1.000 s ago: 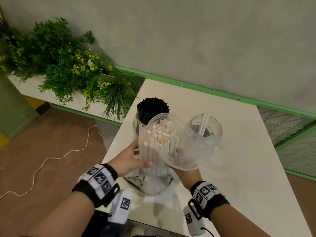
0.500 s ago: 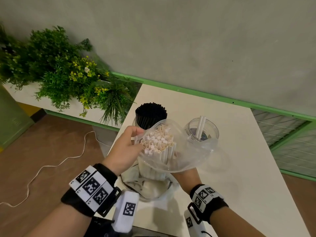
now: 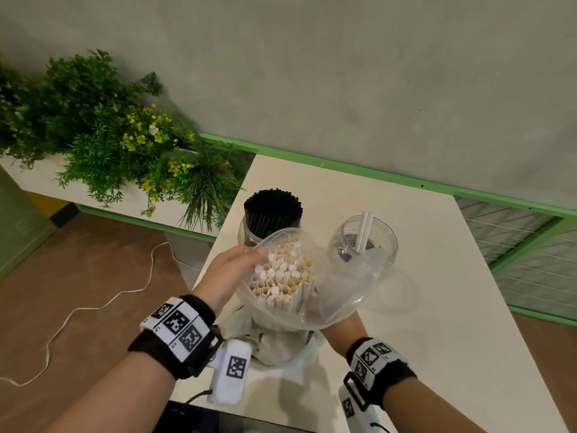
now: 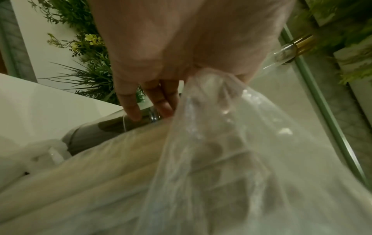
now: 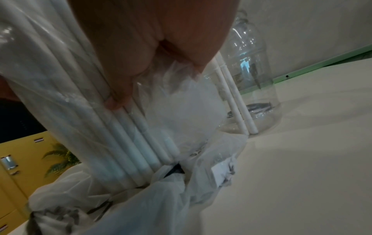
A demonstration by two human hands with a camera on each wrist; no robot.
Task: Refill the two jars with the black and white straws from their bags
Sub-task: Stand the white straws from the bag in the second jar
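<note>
A clear bag (image 3: 340,285) of white straws (image 3: 281,276) stands upright above the table. My right hand (image 3: 340,323) grips it from below, fingers (image 5: 116,101) curled round the straws (image 5: 130,143) through the plastic. My left hand (image 3: 231,270) pinches the bag's rim at its left side; in the left wrist view the plastic (image 4: 221,143) bunches under the hand (image 4: 201,74). Behind stand one jar (image 3: 271,214) packed with black straws and a clear jar (image 3: 362,242) holding two white straws (image 5: 235,103).
A crumpled empty bag (image 3: 274,342) lies on the white table (image 3: 437,307) beneath the held bag. A planter of green plants (image 3: 109,135) runs along the left. A white cord (image 3: 93,307) trails on the brown floor. The wall is close behind the jars.
My left hand has left the side of the straw bundle, risen to the bag's mouth and taken hold of the rim. My right hand keeps its grip below.
</note>
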